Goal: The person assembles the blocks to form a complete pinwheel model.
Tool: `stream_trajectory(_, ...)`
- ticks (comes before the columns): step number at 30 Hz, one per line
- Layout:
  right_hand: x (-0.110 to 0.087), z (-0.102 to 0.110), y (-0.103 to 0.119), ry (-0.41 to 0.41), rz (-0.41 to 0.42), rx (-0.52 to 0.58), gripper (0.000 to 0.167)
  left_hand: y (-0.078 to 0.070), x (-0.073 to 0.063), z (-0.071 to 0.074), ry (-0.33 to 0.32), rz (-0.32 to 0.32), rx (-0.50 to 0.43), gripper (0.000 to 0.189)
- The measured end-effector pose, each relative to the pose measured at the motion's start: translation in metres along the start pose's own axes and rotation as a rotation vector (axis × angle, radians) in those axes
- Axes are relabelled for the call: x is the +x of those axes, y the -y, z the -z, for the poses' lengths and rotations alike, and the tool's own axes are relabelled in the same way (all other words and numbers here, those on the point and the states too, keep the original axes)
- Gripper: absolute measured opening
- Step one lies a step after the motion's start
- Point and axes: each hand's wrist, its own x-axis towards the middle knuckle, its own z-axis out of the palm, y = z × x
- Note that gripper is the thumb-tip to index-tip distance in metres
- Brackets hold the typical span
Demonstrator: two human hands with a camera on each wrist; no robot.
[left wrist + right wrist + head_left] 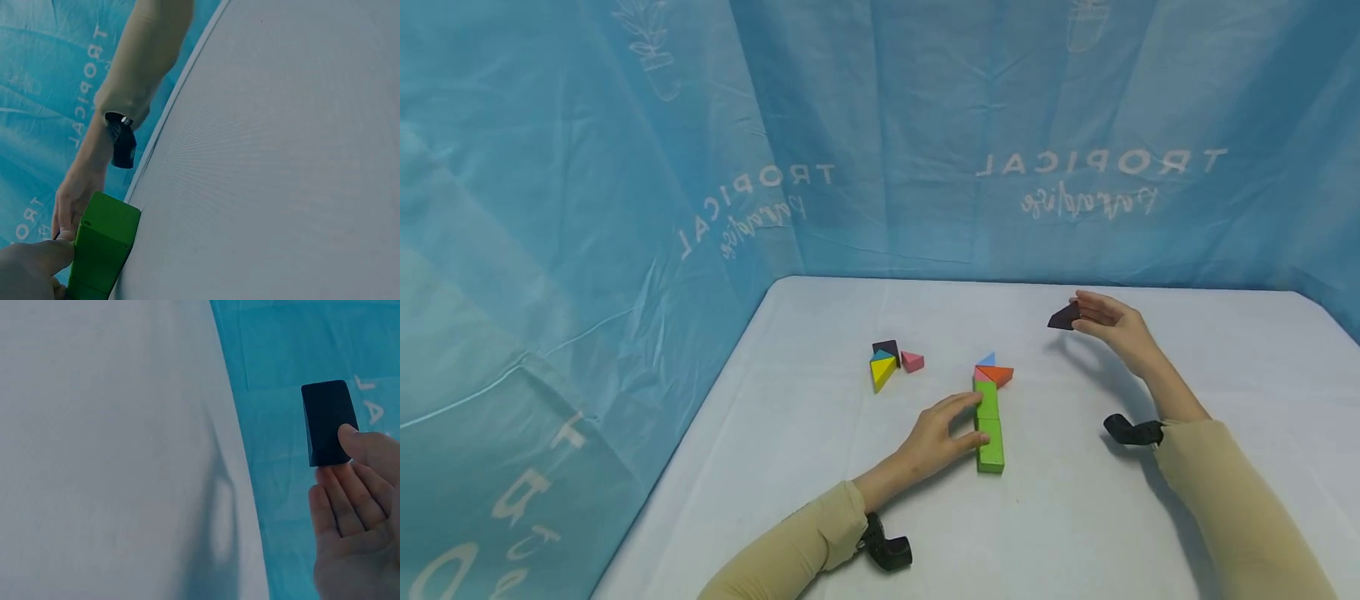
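Black block (pixel 1064 317) | raised at one o'clock from two green blocks (pixel 990 432) | right hand (pixel 1116 329) pinches it, thumb opposing fingers | likely light, rigid, smooth enough to slip; best held across opposite broad faces | left hand (pixel 931 442) unclenched, touching green blocks' nine-o'clock side

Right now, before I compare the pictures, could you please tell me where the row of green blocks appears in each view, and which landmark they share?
Head: right of centre, in the lower half; the row of green blocks is at the left hand.
Left wrist: lower left, partly cut off by the bottom edge.
Right wrist: not in this picture.
Shared landmark: the blue curtain.
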Motion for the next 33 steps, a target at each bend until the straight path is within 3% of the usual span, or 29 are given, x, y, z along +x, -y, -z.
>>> stream_trajectory(8, 0.018, -0.030, 0.014, 0.154, 0.013, 0.053, 0.059, -0.001, 0.001, -0.001, -0.006, -0.005, 0.008, 0.058)
stream_trajectory(18, 0.038, -0.071, 0.025, 0.373, 0.118, 0.119, 0.057, -0.001, 0.001, 0.000, 0.001, 0.012, 0.016, 0.058)
stream_trajectory(26, 0.049, -0.083, 0.018, 0.443, 0.061, 0.093, 0.053, 0.001, 0.001, 0.000, -0.008, -0.005, 0.028, 0.058)
stream_trajectory(33, 0.047, -0.088, 0.015, 0.505, 0.024, 0.085, 0.055, 0.001, 0.001, 0.001, -0.018, -0.035, 0.026, 0.059)
